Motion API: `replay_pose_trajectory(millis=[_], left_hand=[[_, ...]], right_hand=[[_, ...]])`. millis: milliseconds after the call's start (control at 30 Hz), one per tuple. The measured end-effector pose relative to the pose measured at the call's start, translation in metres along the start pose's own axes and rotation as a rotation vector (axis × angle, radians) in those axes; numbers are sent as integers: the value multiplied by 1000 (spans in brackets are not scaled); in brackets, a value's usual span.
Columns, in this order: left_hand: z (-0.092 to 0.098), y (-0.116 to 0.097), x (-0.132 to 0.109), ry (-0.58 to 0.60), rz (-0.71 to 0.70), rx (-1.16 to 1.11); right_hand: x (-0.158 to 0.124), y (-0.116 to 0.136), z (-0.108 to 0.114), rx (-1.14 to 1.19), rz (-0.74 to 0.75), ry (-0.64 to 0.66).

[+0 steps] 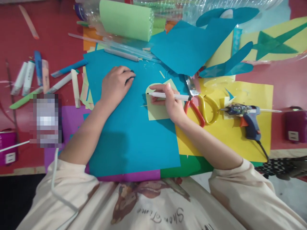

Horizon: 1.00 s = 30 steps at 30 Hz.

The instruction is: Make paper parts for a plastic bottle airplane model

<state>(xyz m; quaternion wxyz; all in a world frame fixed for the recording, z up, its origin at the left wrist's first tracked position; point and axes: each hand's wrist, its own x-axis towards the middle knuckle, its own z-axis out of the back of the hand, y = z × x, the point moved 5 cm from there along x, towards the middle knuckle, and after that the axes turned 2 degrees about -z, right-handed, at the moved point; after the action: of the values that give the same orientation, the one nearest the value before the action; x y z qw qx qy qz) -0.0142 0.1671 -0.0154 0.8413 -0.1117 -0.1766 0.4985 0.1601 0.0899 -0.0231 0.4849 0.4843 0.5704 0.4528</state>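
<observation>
A large blue paper sheet (129, 134) lies in front of me on the red table. My right hand (169, 103) is closed on a white pen (178, 96) whose tip rests at the left edge of a pale green paper piece (155, 111) lying on the blue sheet. My left hand (116, 84) rests on the upper part of the blue sheet with fingers curled over a small dark object (130, 76) that I cannot make out.
Red and yellow scissors (201, 107) and a blue glue gun (247, 116) lie on a yellow sheet (240, 140) to the right. Glue sticks and markers (31, 76) are scattered left. A light green roll (126, 19) and blue cut-outs (189, 44) sit at the back.
</observation>
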Motion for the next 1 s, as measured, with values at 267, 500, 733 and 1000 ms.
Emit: replay_pose_trajectory(millis=[267,500,733,1000], left_hand=[[10,-19,-33,-66,132,-317],[1,-47,-57,-75,139,-572],[-5,-50,-61,-42,52,-523],[0,-59,-63,-38,-95,-566]], right_hand=[[4,-2,2,132,5,-14],[7,-4,5,269,-85,-64],[5,-5,7,172,-20,-15],[2,3,2,101,59,82]])
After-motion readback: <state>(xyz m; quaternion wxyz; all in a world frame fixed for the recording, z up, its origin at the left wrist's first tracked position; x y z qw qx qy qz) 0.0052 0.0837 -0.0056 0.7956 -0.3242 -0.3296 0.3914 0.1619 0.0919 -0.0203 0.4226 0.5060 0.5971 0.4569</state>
